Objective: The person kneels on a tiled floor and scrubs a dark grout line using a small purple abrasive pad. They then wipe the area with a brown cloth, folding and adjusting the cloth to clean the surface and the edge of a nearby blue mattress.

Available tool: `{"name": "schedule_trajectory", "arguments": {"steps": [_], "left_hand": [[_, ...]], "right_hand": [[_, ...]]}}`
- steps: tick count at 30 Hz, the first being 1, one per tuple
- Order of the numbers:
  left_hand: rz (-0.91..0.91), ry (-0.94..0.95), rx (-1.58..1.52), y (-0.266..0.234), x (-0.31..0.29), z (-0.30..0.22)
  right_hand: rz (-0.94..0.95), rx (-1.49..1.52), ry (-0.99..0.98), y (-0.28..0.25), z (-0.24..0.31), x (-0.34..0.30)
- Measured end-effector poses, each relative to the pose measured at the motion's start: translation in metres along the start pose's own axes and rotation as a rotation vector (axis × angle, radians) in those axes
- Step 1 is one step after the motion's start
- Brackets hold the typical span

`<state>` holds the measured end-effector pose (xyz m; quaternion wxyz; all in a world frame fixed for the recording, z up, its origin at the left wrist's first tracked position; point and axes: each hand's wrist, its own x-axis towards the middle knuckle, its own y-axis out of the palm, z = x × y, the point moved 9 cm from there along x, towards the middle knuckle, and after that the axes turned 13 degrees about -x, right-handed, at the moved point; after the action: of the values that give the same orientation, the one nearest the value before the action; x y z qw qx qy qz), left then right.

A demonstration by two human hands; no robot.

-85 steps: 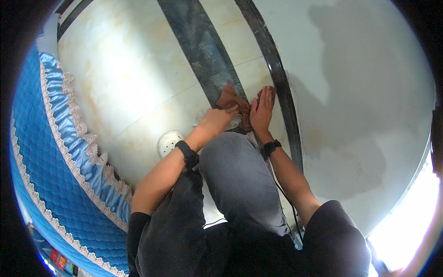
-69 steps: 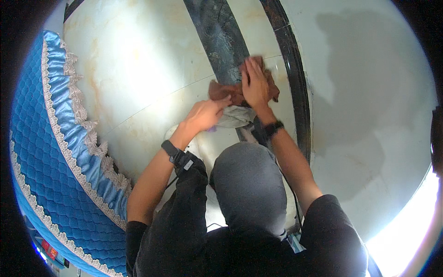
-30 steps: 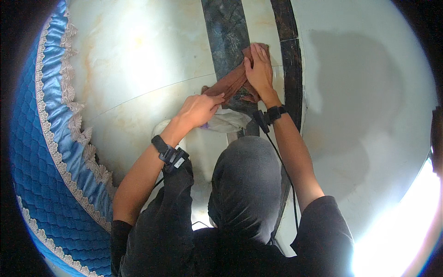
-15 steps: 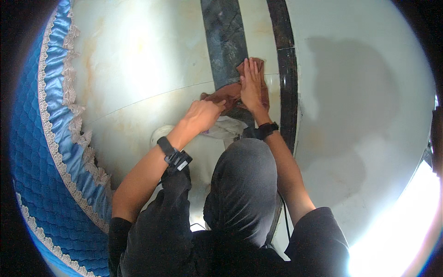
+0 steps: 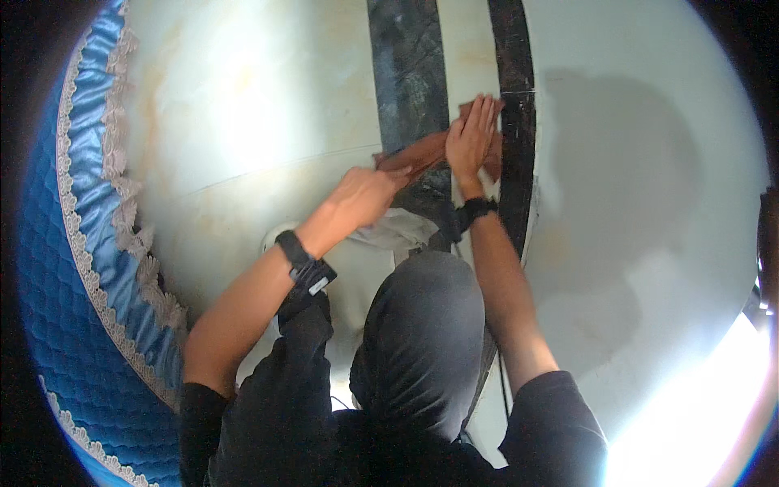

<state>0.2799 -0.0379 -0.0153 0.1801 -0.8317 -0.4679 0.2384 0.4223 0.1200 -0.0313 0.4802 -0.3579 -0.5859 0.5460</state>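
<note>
A reddish-brown cloth (image 5: 423, 154) lies bunched across the dark stripe of the tiled floor and the pale strip beside it. At its left end, my left hand (image 5: 363, 195) has its fingers closed round the fabric, the index finger stretched along it. My right hand (image 5: 471, 144) lies flat on the right part of the cloth, fingers stretched out and close together, pressing it down near the black skirting (image 5: 517, 122). Both wrists wear black bands. Below the cloth sits a crumpled whitish thing (image 5: 393, 230), partly hidden by my left arm and knee.
To the left hangs a blue quilted bed cover (image 5: 61, 300) with a ruffled lace edge. A plain pale wall (image 5: 633, 203) rises to the right of the skirting. My dark-trousered knee (image 5: 426, 325) is between my arms. A thin black cable (image 5: 504, 381) runs beside my right arm.
Both hands have shifted a little to the right with the cloth, my right hand more. The cloth is now drawn out longer between them and reaches the black skirting.
</note>
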Motion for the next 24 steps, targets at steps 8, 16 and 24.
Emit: {"name": "schedule_trajectory", "arguments": {"steps": [8,16,24], "left_hand": [[0.003,-0.085,0.058,-0.019,0.011,0.001],[0.170,-0.206,0.018,0.008,-0.050,-0.002],[0.226,-0.153,-0.102,0.033,-0.087,-0.013]], "right_hand": [[-0.099,0.022,-0.250,0.018,0.038,0.072],[0.026,0.344,-0.656,-0.009,0.197,0.000],[0.451,0.543,-0.767,-0.047,0.177,-0.125]]}}
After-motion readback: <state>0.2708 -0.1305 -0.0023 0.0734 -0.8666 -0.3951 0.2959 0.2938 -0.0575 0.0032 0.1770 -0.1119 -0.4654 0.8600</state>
